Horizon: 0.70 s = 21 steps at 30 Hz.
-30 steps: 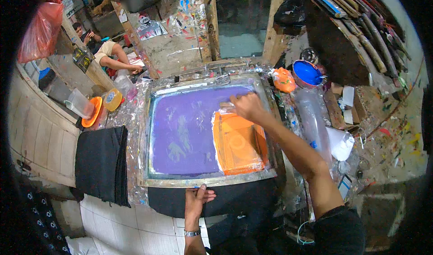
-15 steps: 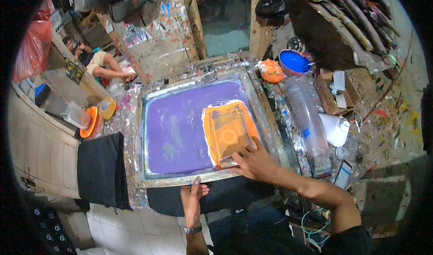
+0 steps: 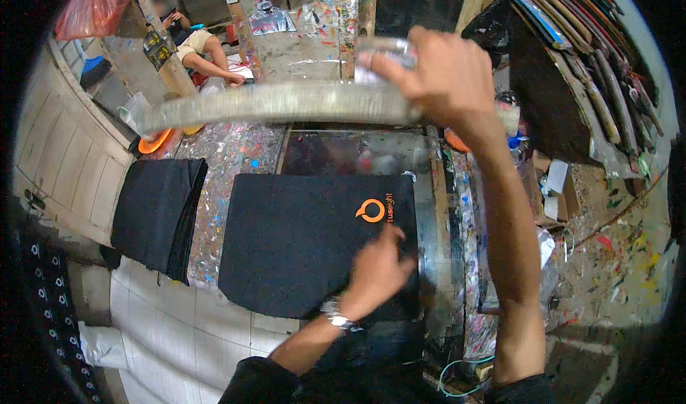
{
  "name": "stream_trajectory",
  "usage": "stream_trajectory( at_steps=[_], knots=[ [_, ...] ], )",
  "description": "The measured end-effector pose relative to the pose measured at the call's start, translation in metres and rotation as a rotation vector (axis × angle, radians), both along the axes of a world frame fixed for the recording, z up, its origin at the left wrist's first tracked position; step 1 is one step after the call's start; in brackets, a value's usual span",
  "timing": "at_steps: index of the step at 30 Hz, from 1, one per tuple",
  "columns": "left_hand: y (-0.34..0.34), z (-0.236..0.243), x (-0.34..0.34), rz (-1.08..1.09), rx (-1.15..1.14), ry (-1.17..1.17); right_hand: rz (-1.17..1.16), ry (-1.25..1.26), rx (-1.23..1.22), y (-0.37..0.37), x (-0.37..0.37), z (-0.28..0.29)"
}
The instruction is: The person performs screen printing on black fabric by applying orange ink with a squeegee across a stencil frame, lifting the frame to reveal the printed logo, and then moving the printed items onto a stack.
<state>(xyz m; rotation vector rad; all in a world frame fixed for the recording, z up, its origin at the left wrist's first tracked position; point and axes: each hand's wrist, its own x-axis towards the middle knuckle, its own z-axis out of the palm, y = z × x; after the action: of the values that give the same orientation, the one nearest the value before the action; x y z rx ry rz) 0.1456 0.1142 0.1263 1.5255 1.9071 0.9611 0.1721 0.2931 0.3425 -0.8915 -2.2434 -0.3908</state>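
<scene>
My right hand (image 3: 449, 82) is closed at the raised screen frame (image 3: 257, 104), seen edge-on and blurred, with a small pale squeegee-like piece (image 3: 387, 55) in its fingers. Beneath, a black fabric panel (image 3: 286, 239) lies on the work surface, bearing an orange ring logo with lettering (image 3: 370, 211) near its upper right. My left hand (image 3: 375, 268), smeared by motion, is over the panel just below the print, index finger stretched out and thumb apart, holding nothing visible.
Stacked black cloth (image 3: 153, 214) lies left on the paint-spattered table (image 3: 243, 146). Behind are an orange dish (image 3: 153, 145), a red bag (image 3: 93, 7) and a seated person (image 3: 204, 50). Right are leaning boards (image 3: 586, 68) and a cardboard box (image 3: 550, 189).
The screen has swung up and away, exposing the printed black panel. My right hand moved up with it; my left hand left the frame's front edge and moved right onto the panel.
</scene>
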Motion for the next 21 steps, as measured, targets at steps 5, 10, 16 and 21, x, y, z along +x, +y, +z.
stream_trajectory(
  at_steps=[5,10,16,21],
  knots=[
    [0.004,-0.098,0.067,-0.093,-0.211,0.202,-0.027,-0.097,-0.117,0.030,-0.009,0.047],
    [0.007,-0.081,0.044,0.089,-0.168,0.081,0.006,-0.071,-0.167,0.050,-0.013,0.058],
    [0.008,-0.072,0.061,-0.111,-0.053,-0.059,-0.022,-0.050,-0.218,0.065,-0.013,0.083],
    [-0.021,-0.046,0.058,-0.392,-0.161,-0.426,-0.040,-0.089,-0.208,0.080,-0.032,0.085]
  ],
)
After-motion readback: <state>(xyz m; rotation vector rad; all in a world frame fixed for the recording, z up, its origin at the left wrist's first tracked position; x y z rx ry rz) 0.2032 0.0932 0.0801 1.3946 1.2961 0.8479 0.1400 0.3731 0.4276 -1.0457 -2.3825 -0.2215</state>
